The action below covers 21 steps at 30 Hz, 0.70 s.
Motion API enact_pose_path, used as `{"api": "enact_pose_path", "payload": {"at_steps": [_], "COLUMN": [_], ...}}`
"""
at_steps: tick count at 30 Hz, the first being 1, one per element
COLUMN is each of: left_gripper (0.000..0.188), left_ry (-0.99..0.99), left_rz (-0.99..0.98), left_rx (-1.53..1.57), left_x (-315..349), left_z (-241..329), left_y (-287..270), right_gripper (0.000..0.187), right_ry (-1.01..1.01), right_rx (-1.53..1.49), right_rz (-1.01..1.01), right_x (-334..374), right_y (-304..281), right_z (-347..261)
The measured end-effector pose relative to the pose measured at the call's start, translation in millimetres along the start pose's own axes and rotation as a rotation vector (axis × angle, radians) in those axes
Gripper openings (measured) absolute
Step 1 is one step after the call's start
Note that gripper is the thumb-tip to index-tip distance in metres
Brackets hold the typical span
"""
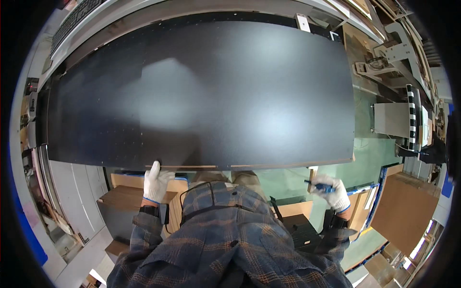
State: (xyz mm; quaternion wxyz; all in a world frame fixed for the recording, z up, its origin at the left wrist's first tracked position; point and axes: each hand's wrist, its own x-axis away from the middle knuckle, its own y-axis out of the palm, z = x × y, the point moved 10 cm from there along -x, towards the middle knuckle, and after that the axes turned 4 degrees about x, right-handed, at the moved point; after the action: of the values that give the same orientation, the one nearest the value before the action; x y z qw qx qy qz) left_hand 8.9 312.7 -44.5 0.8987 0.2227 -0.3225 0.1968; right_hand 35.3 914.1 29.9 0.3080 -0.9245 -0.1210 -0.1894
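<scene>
A large black flat panel (pixel 225 86) spans the view in front of me, with a bare brown strip along parts of its near edge. My left hand (pixel 157 183), in a white knitted glove, is at that near edge, left of my body. One finger stretches up onto the edge, and the others are apart from it. In a matching glove, my right hand (pixel 333 193) is closed around a blue-handled tool (pixel 322 187) with a thin dark tip pointing left. That hand is below the panel's right end, apart from it. The tool's exact kind is unclear.
Brown boards (pixel 403 211) stand at the right, beside blue-edged frames. A brown-topped box (pixel 129 197) is near my left forearm. Farther right are a white box-like unit (pixel 391 119) and a metal bracket (pixel 397 52). Green floor (pixel 283 182) shows below the panel.
</scene>
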Motion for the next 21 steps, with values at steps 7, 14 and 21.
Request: {"api": "enact_pose_path", "payload": {"at_steps": [7,14,21], "left_gripper": [0.050,0.050,0.041], "left_ry": [0.002,-0.045,-0.096], "left_rz": [-0.037,-0.099,-0.028], "left_rx": [0.044,0.071,0.172], "left_x": [-3.3,-3.9,1.2], "left_z": [-5.0,-8.8,-18.3], "left_y": [-1.3,4.1,0.6], "right_gripper": [0.036,0.032,0.036], "right_ry": [0.094,0.293,0.208], "right_rx": [0.390,0.307,0.413], "right_rz": [0.299,0.518,0.571], "right_x": [11.2,81.2,53.2], "right_y": [-22.7,-86.5,-182.5], "right_z": [69.4,57.8,7.5]}}
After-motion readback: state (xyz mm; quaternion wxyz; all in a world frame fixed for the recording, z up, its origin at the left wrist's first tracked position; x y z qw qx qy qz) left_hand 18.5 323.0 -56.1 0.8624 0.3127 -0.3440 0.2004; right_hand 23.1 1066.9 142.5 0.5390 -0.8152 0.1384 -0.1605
